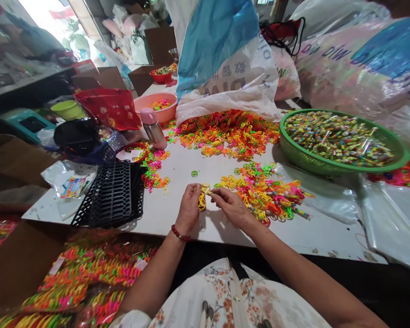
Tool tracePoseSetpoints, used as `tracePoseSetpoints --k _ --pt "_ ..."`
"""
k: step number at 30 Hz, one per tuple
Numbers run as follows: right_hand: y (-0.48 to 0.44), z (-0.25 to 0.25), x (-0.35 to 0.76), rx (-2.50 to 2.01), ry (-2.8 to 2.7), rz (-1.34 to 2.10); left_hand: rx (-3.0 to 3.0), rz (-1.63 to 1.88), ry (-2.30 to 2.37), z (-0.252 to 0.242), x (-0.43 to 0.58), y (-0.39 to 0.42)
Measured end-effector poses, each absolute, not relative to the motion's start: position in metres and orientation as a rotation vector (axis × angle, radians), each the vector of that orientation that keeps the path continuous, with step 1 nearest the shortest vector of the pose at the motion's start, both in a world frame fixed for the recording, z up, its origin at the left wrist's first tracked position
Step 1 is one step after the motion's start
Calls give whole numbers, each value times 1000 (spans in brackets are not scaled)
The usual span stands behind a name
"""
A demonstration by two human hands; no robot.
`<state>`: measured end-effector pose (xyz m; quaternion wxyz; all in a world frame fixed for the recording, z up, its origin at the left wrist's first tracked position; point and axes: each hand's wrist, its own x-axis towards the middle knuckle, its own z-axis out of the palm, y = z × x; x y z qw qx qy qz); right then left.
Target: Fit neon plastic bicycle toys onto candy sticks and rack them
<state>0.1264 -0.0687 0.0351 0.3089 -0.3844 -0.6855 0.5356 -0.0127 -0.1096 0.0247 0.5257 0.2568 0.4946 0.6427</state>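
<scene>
My left hand (pixel 188 208) is closed on a few yellow plastic loop-shaped pieces (pixel 202 201), which hang between its thumb and fingers above the white table (pixel 177 207). My right hand (pixel 234 208) meets it from the right, thumb and fingers pinched on a small pale piece at the yellow loops; its exact kind is too small to make out. Just beyond my hands lies a single green plastic ring piece (pixel 194 173). Beside my right hand spreads a heap of coloured plastic pieces (pixel 264 191), some with striped sticks.
A green basket (pixel 345 171) full of small wrapped pieces stands right, near clear plastic bags (pixel 389 223). A large sack (pixel 222 54) spills coloured pieces (pixel 225 136) at the back. Left are black plastic trays (pixel 111 193), a flask (pixel 153 130) and a pink basin (pixel 172 109).
</scene>
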Motion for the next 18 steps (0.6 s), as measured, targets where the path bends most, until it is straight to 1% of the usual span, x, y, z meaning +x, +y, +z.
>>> tracePoseSetpoints --k 7,12,14,18 --pt "-71 38 133 -1022 -1852 1408 750 1417 1421 21 -9 -112" --pt "-69 39 141 -958 -1925 1416 773 1312 1371 25 -13 -112" --pt "-71 40 142 -913 -2023 1321 752 1265 1346 27 -14 -112" --pt "-82 44 141 -859 -2241 930 854 1278 1471 23 -10 -114"
